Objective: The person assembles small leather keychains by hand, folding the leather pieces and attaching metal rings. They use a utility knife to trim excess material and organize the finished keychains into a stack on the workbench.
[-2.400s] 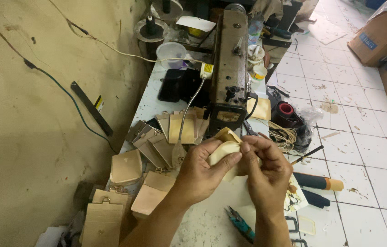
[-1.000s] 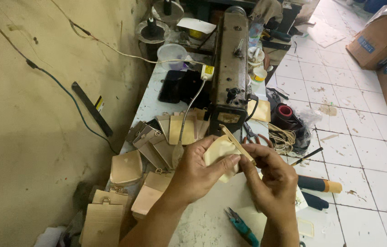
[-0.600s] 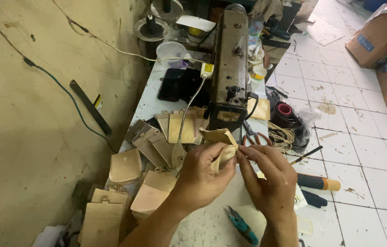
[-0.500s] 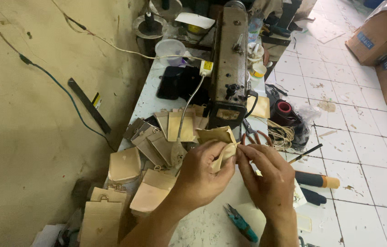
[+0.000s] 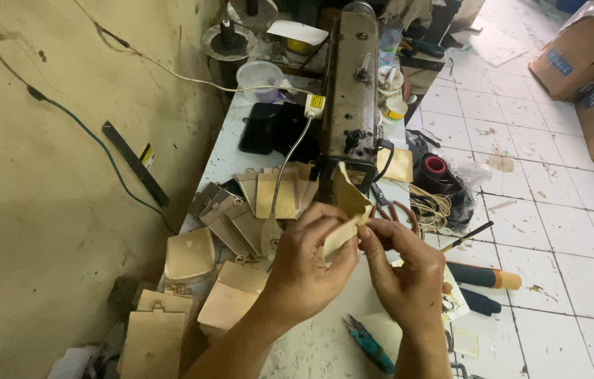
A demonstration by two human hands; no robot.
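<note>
Both my hands hold a small tan leather piece [image 5: 348, 207] above the white worktable [image 5: 234, 151], just in front of the sewing machine [image 5: 350, 91]. My left hand [image 5: 307, 263] grips its lower part from the left. My right hand [image 5: 402, 263] pinches its right edge with thumb and fingers. The piece is folded, with one flap standing up. Several similar tan pieces [image 5: 269, 196] lie fanned on the table to the left, and flat stacks [image 5: 188, 256] sit nearer me.
Thread snips with a teal handle [image 5: 370, 345] lie near the table's front. A black phone [image 5: 260, 128] and a clear cup [image 5: 260, 74] sit behind. Cord coils [image 5: 432, 208], a tool with an orange tip [image 5: 483, 276] and cardboard boxes [image 5: 591, 70] are on the tiled floor to the right.
My hands have turned and reworked the leather piece; a flap now stands up toward the machine. Both hands stay in about the same place.
</note>
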